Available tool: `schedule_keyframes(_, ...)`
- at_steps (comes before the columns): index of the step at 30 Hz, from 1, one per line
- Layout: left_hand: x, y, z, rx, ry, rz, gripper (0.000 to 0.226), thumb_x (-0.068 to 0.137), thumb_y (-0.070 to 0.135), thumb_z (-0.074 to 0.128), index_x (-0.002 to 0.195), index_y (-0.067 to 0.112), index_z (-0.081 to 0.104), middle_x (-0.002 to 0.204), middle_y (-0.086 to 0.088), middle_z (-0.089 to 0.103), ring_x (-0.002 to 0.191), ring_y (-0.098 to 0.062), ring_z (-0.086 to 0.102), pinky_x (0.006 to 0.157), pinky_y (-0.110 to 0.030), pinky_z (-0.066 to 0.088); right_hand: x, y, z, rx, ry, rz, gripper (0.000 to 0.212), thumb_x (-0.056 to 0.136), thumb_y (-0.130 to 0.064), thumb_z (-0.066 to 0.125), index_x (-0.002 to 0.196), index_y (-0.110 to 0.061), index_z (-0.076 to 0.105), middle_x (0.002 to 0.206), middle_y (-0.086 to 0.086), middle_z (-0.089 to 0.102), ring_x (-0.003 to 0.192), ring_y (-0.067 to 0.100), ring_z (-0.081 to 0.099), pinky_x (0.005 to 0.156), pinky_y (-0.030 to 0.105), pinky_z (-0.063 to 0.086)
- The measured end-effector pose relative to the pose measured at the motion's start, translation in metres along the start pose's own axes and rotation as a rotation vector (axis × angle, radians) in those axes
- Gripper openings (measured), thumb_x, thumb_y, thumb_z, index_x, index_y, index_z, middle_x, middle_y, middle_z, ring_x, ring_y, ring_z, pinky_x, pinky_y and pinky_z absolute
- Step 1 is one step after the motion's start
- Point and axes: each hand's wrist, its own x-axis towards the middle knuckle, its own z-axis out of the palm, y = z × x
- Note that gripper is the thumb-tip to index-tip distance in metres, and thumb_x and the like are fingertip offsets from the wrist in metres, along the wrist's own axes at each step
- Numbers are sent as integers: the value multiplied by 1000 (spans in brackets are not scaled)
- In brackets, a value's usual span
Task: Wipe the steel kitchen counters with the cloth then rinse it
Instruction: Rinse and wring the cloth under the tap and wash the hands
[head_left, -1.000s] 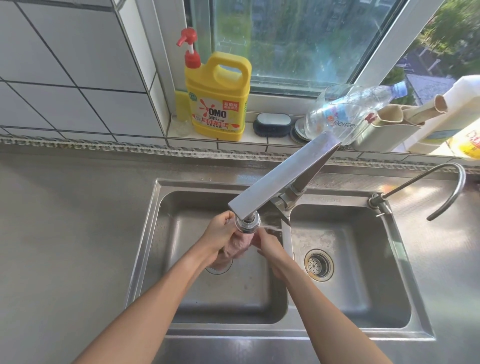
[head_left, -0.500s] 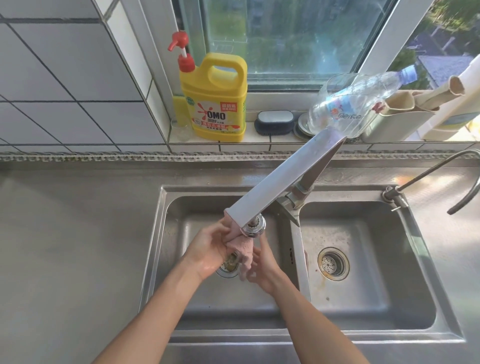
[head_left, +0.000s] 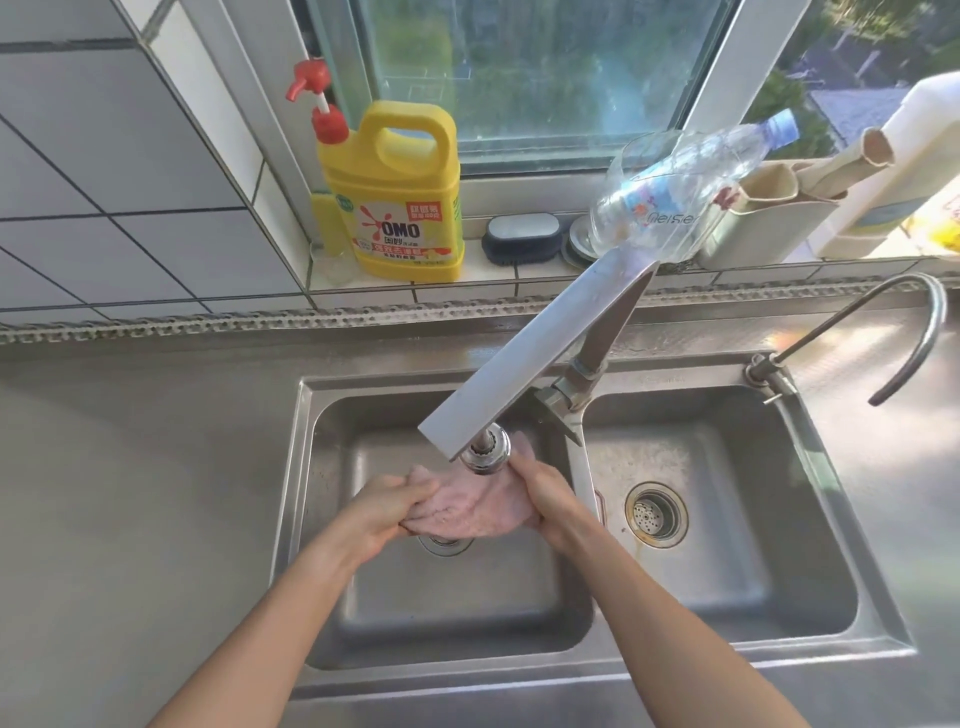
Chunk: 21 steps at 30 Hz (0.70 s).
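Observation:
A pale pink cloth (head_left: 470, 506) is stretched out flat between both hands over the left basin (head_left: 332, 613) of the steel double sink. My left hand (head_left: 387, 512) grips its left edge and my right hand (head_left: 548, 496) grips its right edge. The flat steel tap spout (head_left: 530, 358) reaches over the basin, and its round nozzle (head_left: 485, 454) sits just above the cloth. Whether water is running is unclear. The cloth covers most of the left drain (head_left: 447, 545).
The steel counter (head_left: 130, 493) spreads to the left. The right basin (head_left: 727, 571) has a strainer drain (head_left: 655, 514). A thin curved tap (head_left: 883, 332) stands at the right. The tiled sill holds a yellow detergent jug (head_left: 395, 208), a dark brush (head_left: 522, 231) and a clear plastic bottle (head_left: 685, 192).
The cloth was bunched between my hands under the nozzle; now my hands have moved apart and the cloth is spread open between them.

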Motion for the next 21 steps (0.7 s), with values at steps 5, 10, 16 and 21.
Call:
schedule_keyframes(5, 18, -6, 14, 491, 217, 272, 35, 109, 32, 53, 90, 5, 65, 84, -7, 66, 77, -21, 59, 69, -33, 46, -5, -16, -11, -105, 110, -125, 50, 93, -59, 67, 112, -14, 73, 98, -2, 82, 89, 10, 79, 66, 23, 60)
schedule_keyframes(10, 25, -8, 23, 432, 284, 353, 39, 110, 33, 48, 78, 12, 53, 72, -1, 61, 70, -20, 55, 62, -32, 46, -7, -26, -18, -114, 150, -194, 29, 103, -49, 53, 102, -29, 74, 100, -8, 80, 84, 2, 77, 59, 20, 59)
schedule_keyframes(16, 30, 1, 35, -49, 259, 265, 31, 112, 33, 46, 112, 12, 69, 116, -4, 74, 106, -17, 66, 95, -35, 54, 0, -26, -1, 26, 189, -203, 26, 106, -36, 50, 108, -23, 73, 102, 4, 80, 90, 17, 79, 68, 43, 65)
schedule_keyframes(21, 31, 15, 48, -324, 263, 172, 37, 112, 19, 43, 120, -11, 62, 92, 12, 76, 73, 6, 72, 51, -12, 52, -1, -30, 22, 276, 133, -74, 42, 103, -49, 52, 116, -16, 74, 108, 13, 80, 102, 32, 76, 78, 47, 62)
